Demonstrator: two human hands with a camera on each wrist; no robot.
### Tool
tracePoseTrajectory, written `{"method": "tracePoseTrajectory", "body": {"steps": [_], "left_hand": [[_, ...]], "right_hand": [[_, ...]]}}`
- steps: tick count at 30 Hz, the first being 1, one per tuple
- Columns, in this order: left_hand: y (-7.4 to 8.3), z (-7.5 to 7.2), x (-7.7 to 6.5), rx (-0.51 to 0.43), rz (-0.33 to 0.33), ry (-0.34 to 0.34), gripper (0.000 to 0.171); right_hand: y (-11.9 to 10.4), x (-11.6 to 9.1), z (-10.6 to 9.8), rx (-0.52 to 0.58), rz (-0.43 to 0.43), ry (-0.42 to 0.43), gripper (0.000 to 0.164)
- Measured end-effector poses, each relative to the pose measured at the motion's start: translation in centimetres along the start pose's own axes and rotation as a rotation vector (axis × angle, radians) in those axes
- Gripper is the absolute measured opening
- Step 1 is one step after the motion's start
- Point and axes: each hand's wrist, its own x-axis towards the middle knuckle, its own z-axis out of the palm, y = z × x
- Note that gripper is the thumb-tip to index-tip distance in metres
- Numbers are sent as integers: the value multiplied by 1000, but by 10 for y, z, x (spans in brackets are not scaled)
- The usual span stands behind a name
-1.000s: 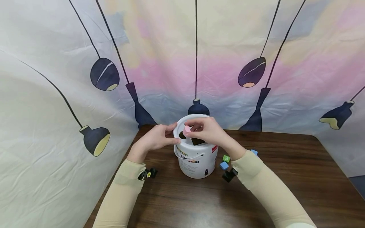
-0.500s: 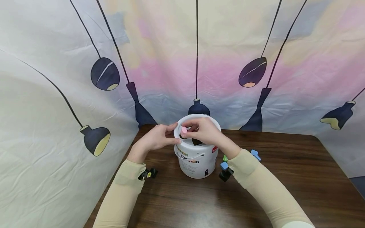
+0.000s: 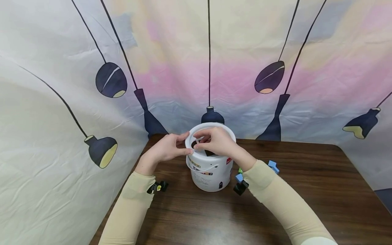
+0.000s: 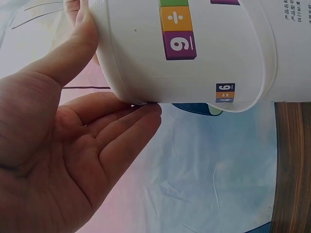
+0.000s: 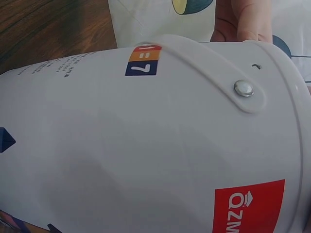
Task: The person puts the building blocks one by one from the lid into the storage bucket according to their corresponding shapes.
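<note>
A white bucket (image 3: 206,178) with a white lid stands upright on the table. Dark openings show in the lid, partly behind my right hand (image 3: 216,141). That hand hovers over the lid, its thumb and index finger apart and no block visible between them. My left hand (image 3: 165,148) rests against the left of the rim, thumb in front and fingers farther back. In the left wrist view, the left fingers (image 4: 131,126) lie fairly straight along the bucket's side. The right wrist view shows mostly bucket wall (image 5: 121,136); the right hand's fingertips are hidden there.
Right of the bucket, beside my right sleeve, lie a partly covered green block (image 3: 240,170) and a blue block (image 3: 239,177). More blue blocks (image 3: 272,164) lie beyond that forearm. A wire handle (image 4: 265,43) hangs on the bucket. A lamp-printed cloth (image 3: 171,68) hangs behind the table (image 3: 190,217).
The pink block between my right fingertips went down to the lid's round opening and is out of sight now. My right hand moved slightly left; the left hand stayed on the rim.
</note>
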Motion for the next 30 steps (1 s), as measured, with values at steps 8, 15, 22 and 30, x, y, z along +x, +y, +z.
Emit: {"method": "tracePoseTrajectory", "body": {"steps": [8, 15, 22, 30], "left_hand": [[-3, -1, -1, -12, 2, -1, 87], [-3, -1, 0, 9, 10, 0, 87], [-3, 0, 0, 31, 3, 15, 88], [-6, 1, 2, 25, -1, 17, 88]], "right_hand": [[2, -1, 1, 60, -21, 47, 40], [10, -21, -10, 168, -48, 190, 36], [38, -59, -35, 186, -8, 376, 32], [83, -113, -58, 120, 192, 357, 38]]}}
